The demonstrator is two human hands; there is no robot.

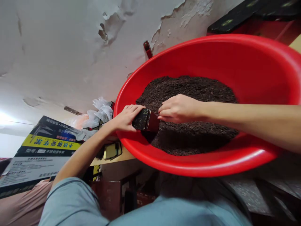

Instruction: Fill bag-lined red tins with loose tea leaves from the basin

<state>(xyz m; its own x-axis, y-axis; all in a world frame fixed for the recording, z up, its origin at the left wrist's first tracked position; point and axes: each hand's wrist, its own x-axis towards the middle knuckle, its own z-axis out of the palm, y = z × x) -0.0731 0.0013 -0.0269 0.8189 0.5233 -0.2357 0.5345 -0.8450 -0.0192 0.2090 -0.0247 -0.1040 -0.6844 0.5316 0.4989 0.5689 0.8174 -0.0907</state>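
My left hand (128,118) is wrapped round a small boxy tin (147,121), black with gold specks at the near end and dark red on its side. The tin lies tipped inside the left part of a big red plastic basin (254,59), its far end toward my right hand. Dark, thin loose leaves that look like dry tea (199,91) are heaped in the basin. My right hand (177,108) is just above the heap by the tin's far end, fingers curled together. What those fingers hold, if anything, is hidden.
Clear plastic bags (100,114) and a lid-like gold tray (110,151) are left of the basin. A large printed carton (42,150) stands farther left. Black and red boxes (254,18) sit behind the basin, against a peeling wall (70,56).
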